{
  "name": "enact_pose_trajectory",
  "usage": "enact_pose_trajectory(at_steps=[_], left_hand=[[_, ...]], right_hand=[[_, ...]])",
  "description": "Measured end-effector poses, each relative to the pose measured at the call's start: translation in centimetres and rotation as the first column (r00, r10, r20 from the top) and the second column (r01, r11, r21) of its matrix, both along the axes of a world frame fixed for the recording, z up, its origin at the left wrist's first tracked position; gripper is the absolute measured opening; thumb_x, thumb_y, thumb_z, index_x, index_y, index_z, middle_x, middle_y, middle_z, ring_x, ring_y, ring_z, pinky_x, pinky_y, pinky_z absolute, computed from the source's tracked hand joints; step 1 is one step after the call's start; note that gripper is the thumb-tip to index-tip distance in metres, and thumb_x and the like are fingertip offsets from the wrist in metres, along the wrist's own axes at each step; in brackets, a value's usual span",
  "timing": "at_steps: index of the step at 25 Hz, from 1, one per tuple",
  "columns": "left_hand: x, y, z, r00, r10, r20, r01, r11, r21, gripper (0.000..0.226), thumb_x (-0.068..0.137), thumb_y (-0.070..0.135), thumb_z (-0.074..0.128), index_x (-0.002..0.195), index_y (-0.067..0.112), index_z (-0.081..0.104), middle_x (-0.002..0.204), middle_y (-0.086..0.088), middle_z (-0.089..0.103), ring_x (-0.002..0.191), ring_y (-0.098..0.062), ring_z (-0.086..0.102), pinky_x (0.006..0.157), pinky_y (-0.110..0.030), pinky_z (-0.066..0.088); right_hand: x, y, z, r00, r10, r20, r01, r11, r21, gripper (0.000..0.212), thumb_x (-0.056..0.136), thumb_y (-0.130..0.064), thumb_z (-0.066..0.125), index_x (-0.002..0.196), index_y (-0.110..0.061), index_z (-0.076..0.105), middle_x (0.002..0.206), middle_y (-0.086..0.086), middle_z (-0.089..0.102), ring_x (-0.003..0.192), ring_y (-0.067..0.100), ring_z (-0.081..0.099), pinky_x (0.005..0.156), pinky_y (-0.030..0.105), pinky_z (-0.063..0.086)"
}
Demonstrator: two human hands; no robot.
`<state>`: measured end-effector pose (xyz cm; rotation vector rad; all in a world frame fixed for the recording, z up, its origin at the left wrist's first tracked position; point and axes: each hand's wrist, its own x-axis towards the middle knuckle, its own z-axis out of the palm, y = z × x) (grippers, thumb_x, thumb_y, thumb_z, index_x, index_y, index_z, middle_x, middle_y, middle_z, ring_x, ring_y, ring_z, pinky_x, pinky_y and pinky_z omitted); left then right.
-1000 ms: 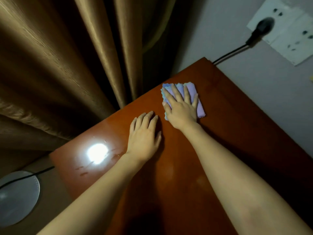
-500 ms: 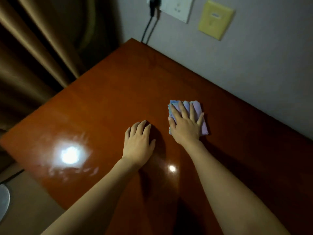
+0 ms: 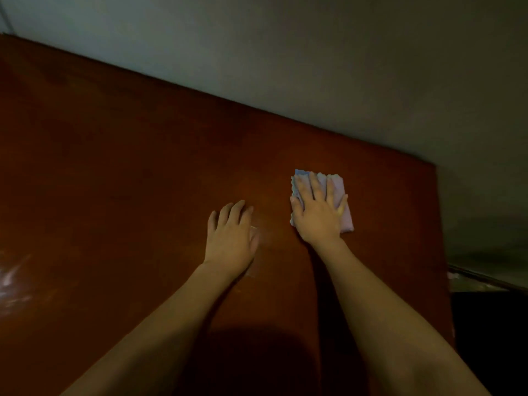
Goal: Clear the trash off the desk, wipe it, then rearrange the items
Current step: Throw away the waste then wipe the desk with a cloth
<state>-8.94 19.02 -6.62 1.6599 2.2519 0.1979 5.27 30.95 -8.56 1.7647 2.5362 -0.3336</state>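
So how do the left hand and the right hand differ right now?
The right hand presses flat on the folded lilac cleaning cloth, while the left hand rests on the bare reddish-brown wooden desk. The right hand reaches farther toward the wall; the left hand lies nearer the person. The right hand's fingers are spread, the left hand's closer together. Both lie palm down with straight fingers.

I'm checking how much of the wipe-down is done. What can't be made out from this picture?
- Head view: the part of the cloth beneath the right hand is covered.
- Head view: the desk runs off the left and bottom edges, so its other ends are cut off.
- Head view: dim light and blur leave it unclear which areas are wiped.
- Head view: the desk under the left hand and both forearms is hidden.
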Motion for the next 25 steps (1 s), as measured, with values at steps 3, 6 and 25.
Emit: enact_pose_trajectory(at_steps=[3, 6, 25], left_hand=[[6.8, 1.8, 0.1, 0.996, -0.090, 0.000, 0.090, 0.996, -0.010, 0.058, 0.097, 0.043, 0.036, 0.148, 0.021, 0.020, 0.156, -0.001, 0.015, 0.144, -0.019, 0.010, 0.117, -0.042, 0.005], [11.5, 2.7, 0.0, 0.985, -0.174, -0.008, 0.173, 0.984, -0.032, 0.059, 0.097, 0.044, 0.036, 0.148, 0.021, 0.019, 0.156, -0.001, 0.014, 0.144, -0.020, 0.009, 0.117, -0.042, 0.004], [13.8, 2.9, 0.3, 0.918, -0.396, -0.027, 0.395, 0.918, -0.037, 0.059, 0.098, 0.044, 0.033, 0.149, 0.018, 0.017, 0.156, 0.000, 0.014, 0.144, -0.017, 0.010, 0.117, -0.036, 0.008]], right_hand=[[8.8, 1.1, 0.1, 0.995, -0.094, 0.037, 0.094, 0.996, -0.001, 0.051, 0.100, -0.045, 0.021, 0.149, -0.039, 0.009, 0.160, -0.004, 0.000, 0.146, 0.027, -0.009, 0.111, 0.061, -0.004], [15.5, 1.8, 0.1, 0.982, -0.184, 0.036, 0.185, 0.982, -0.028, 0.051, 0.100, -0.047, 0.021, 0.149, -0.040, 0.008, 0.160, -0.003, -0.003, 0.145, 0.029, -0.011, 0.110, 0.062, -0.004], [21.7, -1.8, -0.7, 0.853, -0.518, 0.056, 0.520, 0.853, -0.029, 0.063, 0.099, -0.049, 0.017, 0.152, -0.021, -0.004, 0.160, -0.002, -0.007, 0.146, 0.027, -0.007, 0.112, 0.060, 0.000]])
